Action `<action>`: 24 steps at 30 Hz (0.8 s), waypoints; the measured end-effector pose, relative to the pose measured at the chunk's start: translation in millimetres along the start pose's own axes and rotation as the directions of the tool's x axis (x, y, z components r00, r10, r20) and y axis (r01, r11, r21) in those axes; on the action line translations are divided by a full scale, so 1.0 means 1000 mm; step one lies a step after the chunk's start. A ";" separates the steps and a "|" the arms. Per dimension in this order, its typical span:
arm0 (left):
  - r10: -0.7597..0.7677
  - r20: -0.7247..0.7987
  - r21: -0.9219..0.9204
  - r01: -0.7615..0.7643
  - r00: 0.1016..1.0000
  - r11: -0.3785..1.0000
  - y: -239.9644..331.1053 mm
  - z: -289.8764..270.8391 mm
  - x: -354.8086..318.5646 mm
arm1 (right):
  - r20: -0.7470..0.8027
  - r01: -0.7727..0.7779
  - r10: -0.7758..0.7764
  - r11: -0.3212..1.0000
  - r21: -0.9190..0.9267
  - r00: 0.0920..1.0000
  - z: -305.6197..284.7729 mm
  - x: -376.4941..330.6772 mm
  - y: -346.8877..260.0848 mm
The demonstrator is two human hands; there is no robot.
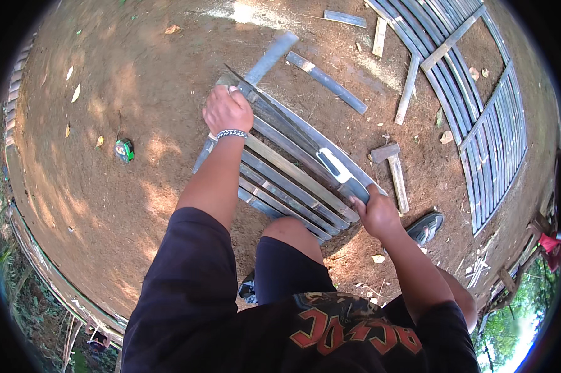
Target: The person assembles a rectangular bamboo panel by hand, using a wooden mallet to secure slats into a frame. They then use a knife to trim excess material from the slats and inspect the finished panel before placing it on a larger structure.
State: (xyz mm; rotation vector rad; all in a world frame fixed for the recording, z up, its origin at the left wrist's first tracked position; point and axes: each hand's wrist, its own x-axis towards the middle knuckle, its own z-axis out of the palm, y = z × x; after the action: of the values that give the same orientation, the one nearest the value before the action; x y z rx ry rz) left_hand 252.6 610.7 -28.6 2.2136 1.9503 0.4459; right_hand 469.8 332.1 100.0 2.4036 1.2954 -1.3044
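My right hand point(380, 212) is closed around the grey end of a hand saw's handle, whose white part point(334, 165) shows ahead of my fingers. The dark, narrow saw blade point(287, 114) runs up and left along the far edge of a slatted bamboo panel point(293, 173), its tip beyond my left hand. With a chain bracelet at the wrist, my left hand point(228, 110) grips the panel's far-left corner. A flat grey bamboo strip point(272, 57) sticks out past that corner, close to the blade. The panel lies tilted above my bent knee; its underside is hidden.
A wooden mallet point(389, 163) lies right of the panel, near my shoe point(426, 228). A green tape measure point(124, 150) is on the dirt at left. Loose bamboo strips point(328, 82) lie ahead. A large bamboo slat frame point(479, 118) spreads along the right.
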 end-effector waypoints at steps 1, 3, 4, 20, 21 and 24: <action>0.008 0.006 -0.001 -0.008 1.000 1.000 0.000 0.000 -0.002 | 0.008 -0.002 0.002 1.000 0.007 1.000 -0.001 -0.007 0.004; 0.015 0.023 0.001 -0.015 1.000 1.000 0.001 0.003 -0.008 | 0.004 0.029 -0.029 1.000 -0.005 1.000 -0.009 0.022 -0.029; 0.020 0.011 0.001 -0.020 1.000 1.000 0.005 0.003 -0.002 | 0.028 0.052 -0.052 0.999 0.009 0.998 -0.016 0.050 -0.049; -0.020 0.034 -0.032 0.021 0.999 0.999 0.003 -0.001 -0.001 | -0.281 -0.085 0.114 0.990 0.113 0.953 -0.028 0.029 0.025; -0.024 0.039 -0.043 0.025 0.999 0.999 0.004 -0.002 -0.001 | -0.311 -0.115 0.125 0.992 0.052 0.942 -0.028 0.038 0.033; -0.006 0.019 -0.062 0.007 1.000 0.998 0.006 0.000 0.000 | -0.372 -0.226 0.181 0.971 -0.080 0.910 -0.024 0.067 0.053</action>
State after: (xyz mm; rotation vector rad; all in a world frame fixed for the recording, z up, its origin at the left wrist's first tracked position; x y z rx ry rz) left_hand 258.2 609.7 -26.9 2.1656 1.9067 0.4763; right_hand 541.7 351.8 51.5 2.6887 1.1153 -0.7266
